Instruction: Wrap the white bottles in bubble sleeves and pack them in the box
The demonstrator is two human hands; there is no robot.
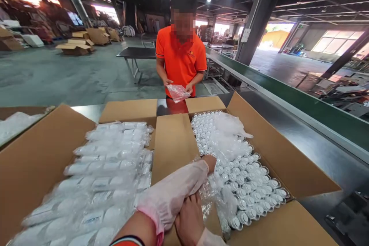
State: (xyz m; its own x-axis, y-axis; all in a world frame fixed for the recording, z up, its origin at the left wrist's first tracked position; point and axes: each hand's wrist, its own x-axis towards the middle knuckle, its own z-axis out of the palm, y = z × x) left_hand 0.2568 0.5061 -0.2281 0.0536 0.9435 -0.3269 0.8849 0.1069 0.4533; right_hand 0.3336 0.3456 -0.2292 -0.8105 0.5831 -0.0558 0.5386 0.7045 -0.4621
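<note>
My left hand (210, 163) reaches across to the left edge of the bottle box, its fingers turned down and hidden. A pale protective sleeve (175, 190) with a pink cuff covers that forearm. Below the forearm lies my right hand (190, 217), fingers bent and pressed together against the sleeve; what they grip is hidden. Clear bubble wrap (209, 196) hangs beside both hands, over the box edge. White-capped clear bottles (248, 188) stand upright in tight rows in the right carton (262, 146). Loose clear plastic (229, 130) covers some of them.
In the left carton (72, 123), wrapped white bottles (100, 184) lie in rows. Across the metal table (282, 138), a person in an orange shirt (181, 57) holds a clear bubble bag (178, 93). A green conveyor (288, 92) runs along the right. Another box (25, 127) stands far left.
</note>
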